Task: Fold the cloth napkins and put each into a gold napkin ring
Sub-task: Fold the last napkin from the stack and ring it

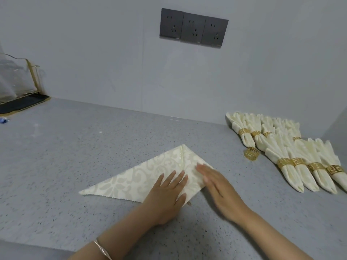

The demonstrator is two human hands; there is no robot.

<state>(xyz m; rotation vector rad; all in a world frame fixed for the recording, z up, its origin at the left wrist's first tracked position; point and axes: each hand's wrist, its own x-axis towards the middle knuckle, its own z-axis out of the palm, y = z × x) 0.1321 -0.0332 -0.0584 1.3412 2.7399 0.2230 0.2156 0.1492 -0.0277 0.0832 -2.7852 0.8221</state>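
A cream patterned cloth napkin (142, 177) lies on the grey countertop (75, 147), folded into a triangle with its right corner turned up to the top point. My left hand (167, 192) presses flat on the napkin near the centre fold. My right hand (217, 186) lies flat with straight fingers on the folded right flap. One loose gold napkin ring (251, 153) stands on the counter to the right of the napkin. Beyond it lie several folded napkins in gold rings (293, 152), arranged in two rows.
A wall (93, 53) with three dark power sockets (193, 28) rises behind the counter. At the far left stands a clear holder with a gold frame (18, 79) on a dark mat. A small blue object (4, 120) lies by the left edge.
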